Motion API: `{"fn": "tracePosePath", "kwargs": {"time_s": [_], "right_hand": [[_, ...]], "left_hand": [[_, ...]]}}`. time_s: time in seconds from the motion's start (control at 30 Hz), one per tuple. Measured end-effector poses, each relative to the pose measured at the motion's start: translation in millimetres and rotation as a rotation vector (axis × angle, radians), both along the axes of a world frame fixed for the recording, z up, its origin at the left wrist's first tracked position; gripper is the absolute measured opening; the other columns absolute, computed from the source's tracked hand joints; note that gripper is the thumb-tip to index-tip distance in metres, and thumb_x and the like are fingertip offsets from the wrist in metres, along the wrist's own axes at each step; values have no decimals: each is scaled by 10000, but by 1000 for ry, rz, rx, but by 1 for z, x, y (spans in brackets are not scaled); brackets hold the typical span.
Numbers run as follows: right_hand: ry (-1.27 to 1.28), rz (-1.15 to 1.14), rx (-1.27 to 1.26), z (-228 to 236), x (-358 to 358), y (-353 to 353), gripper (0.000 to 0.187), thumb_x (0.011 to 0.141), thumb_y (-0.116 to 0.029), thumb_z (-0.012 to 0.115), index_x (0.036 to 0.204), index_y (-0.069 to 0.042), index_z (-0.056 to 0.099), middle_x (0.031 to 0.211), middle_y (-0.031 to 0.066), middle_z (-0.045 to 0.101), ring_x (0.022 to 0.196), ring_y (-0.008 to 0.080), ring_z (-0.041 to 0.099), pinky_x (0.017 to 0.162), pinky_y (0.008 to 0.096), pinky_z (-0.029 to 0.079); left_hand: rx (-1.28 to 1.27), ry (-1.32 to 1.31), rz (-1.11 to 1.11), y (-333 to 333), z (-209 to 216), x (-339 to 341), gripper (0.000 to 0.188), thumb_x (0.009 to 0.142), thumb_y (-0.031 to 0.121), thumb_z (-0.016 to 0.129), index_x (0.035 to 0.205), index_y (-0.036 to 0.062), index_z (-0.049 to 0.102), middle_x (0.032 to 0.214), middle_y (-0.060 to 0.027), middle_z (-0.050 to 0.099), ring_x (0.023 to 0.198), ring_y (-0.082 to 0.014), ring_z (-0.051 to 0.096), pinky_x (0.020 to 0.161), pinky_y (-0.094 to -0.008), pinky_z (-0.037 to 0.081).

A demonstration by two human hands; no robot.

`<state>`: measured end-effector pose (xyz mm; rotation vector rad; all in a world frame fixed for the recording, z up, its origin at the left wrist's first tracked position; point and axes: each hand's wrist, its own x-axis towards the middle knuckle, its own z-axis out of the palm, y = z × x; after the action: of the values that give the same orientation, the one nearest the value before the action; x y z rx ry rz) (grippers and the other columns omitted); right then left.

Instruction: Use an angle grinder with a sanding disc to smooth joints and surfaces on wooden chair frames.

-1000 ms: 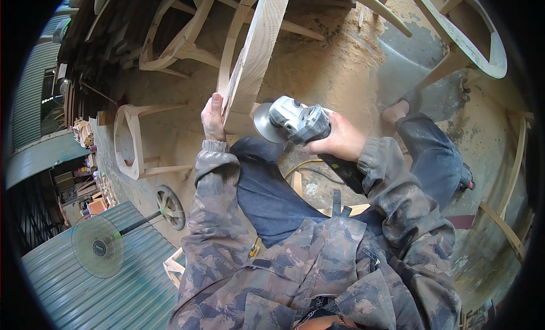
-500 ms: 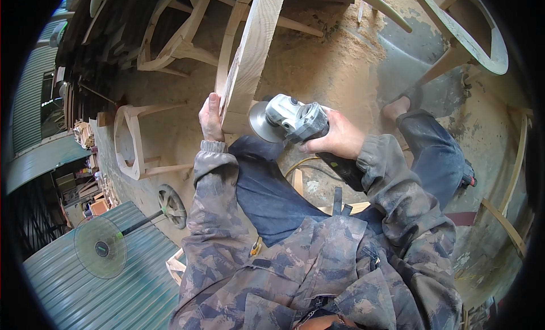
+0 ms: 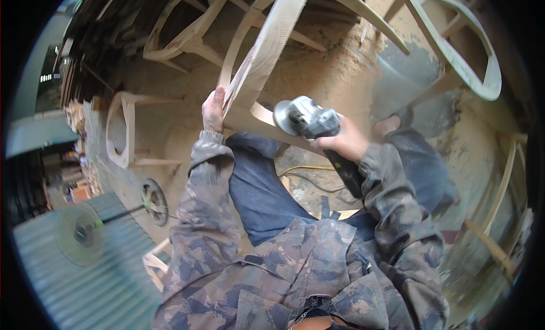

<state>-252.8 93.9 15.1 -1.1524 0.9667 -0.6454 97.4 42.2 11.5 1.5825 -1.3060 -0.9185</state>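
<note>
Pale wood frame [image 3: 265,56] by the person's left leg [image 3: 258,182] looks joined up at the corner already and probably mid-sanding, left hand [image 3: 213,110] gripping it, right hand [image 3: 349,141] wrapped round a grey grinder [image 3: 315,120], with a rough-looking edge [image 3: 239,83] likely left to do, though can't tell how much more.

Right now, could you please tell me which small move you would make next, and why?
I would probably ease the grinder lightly along the frame's lower rail: the right hand grips the tool, its disc shows against that rail, and the left hand holds the frame's corner. Whether disc and wood touch, I cannot tell.
</note>
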Motion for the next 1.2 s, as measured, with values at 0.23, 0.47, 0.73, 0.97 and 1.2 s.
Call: {"fn": "tracePosePath", "kwargs": {"time_s": [0.23,0.47,0.73,0.97,1.2], "right_hand": [[12,-259,335,11,-15,50,323,730,-159,687,985,12,588,688,76,586,542,172,589,511,296,498],[52,-166,347,11,-6,54,282,774,-210,663,952,-12,567,702,98,603,549,197,599,511,310,505],[150,-82,235,26,30,22,289,763,-200,689,946,-14,565,705,87,593,549,190,596,515,316,500],[187,-43,360,15,4,43,279,747,-177,719,935,-23,582,707,67,590,580,170,583,543,304,482],[164,-62,346,17,-1,22,271,766,-200,686,926,-20,561,693,70,583,543,176,578,503,309,488]], "left_hand": [[-76,-168,53,-18,-37,22,644,889,621,492,870,4,674,789,-97,643,750,-168,576,719,-306,442],[0,-164,69,-20,-28,-9,752,840,738,441,800,22,667,754,-109,631,756,-196,592,733,-318,446],[73,-159,69,-22,-24,-29,788,812,777,429,898,37,686,803,-118,658,811,-215,623,774,-326,461],[31,-108,86,-15,-20,-27,808,739,833,461,807,53,663,804,-143,662,780,-248,631,749,-367,480],[56,-113,65,-16,-20,-28,811,738,838,451,818,59,662,791,-124,651,784,-241,622,757,-353,468]]}}
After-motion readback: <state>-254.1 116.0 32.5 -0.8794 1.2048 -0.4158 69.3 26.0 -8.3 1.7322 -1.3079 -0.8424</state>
